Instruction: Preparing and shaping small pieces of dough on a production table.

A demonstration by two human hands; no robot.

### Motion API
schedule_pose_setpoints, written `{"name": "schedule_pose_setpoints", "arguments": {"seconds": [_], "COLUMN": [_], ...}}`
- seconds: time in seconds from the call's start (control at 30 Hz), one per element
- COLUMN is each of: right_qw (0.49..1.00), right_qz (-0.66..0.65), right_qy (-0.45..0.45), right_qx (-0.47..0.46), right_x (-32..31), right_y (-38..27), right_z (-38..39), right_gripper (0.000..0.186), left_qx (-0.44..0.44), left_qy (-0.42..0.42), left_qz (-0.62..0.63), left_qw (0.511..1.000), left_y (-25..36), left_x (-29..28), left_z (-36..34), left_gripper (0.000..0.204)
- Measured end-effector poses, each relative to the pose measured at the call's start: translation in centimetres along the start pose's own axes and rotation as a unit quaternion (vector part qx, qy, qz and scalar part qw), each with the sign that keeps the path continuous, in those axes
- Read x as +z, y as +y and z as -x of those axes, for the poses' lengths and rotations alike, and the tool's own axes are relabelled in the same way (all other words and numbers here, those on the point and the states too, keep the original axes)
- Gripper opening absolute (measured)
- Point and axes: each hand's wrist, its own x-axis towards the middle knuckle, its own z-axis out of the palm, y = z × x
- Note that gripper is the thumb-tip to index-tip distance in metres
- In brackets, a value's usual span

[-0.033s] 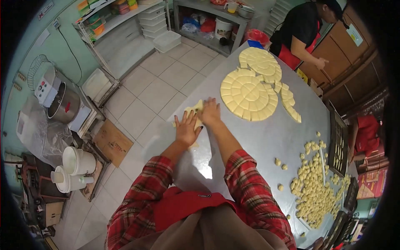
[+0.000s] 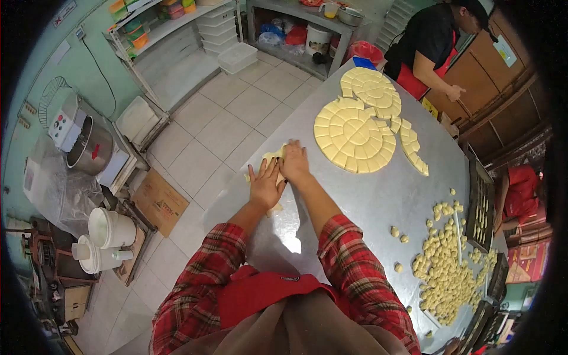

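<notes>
A flattened piece of pale dough (image 2: 277,154) lies at the left edge of the metal table, mostly covered by my hands. My left hand (image 2: 266,184) rests palm-down on it, fingers spread. My right hand (image 2: 296,162) lies flat beside it on the dough, thumb side touching the left fingers. To the right of my hands is a large round of dough (image 2: 354,135) cut into many small blocks. Behind that lies a second cut round (image 2: 373,90), with a loose curved strip (image 2: 410,145) of cut dough alongside.
Many small dough balls (image 2: 441,269) cover the right side of the metal table (image 2: 337,207), near a dark tray (image 2: 478,204). One co-worker (image 2: 423,56) stands at the far end; another in red (image 2: 520,189) is at the right. A mixer (image 2: 89,142) and white buckets (image 2: 111,228) stand left.
My right hand has shifted slightly left and nearer, closing against my left hand. The left hand stays almost in place. More of the right-side co-worker's arm shows.
</notes>
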Motion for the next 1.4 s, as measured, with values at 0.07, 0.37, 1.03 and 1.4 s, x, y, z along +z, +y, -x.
{"name": "schedule_pose_setpoints", "arguments": {"seconds": [0.07,0.37,1.03,1.4], "right_qw": [0.998,0.839,0.730,0.979], "right_qz": [-0.053,-0.472,-0.601,-0.148], "right_qy": [-0.015,-0.198,-0.007,0.061], "right_qx": [-0.032,0.186,0.326,0.129], "right_x": [0.2,-6.1,-36.2,-45.2], "right_y": [-0.6,5.9,7.3,7.8], "right_z": [-0.9,2.0,25.9,38.4], "right_gripper": [0.026,0.019,0.024,0.052], "left_qx": [-0.008,-0.002,0.135,0.002], "left_qy": [0.005,0.005,-0.350,-0.564], "left_qz": [0.012,0.005,0.633,0.628], "left_qw": [1.000,1.000,0.677,0.536], "left_y": [-1.0,-1.0,26.8,35.9], "left_x": [0.4,0.3,-5.6,-6.5], "left_z": [0.2,-0.2,12.4,18.6], "left_gripper": [0.058,0.049,0.042,0.025]}}
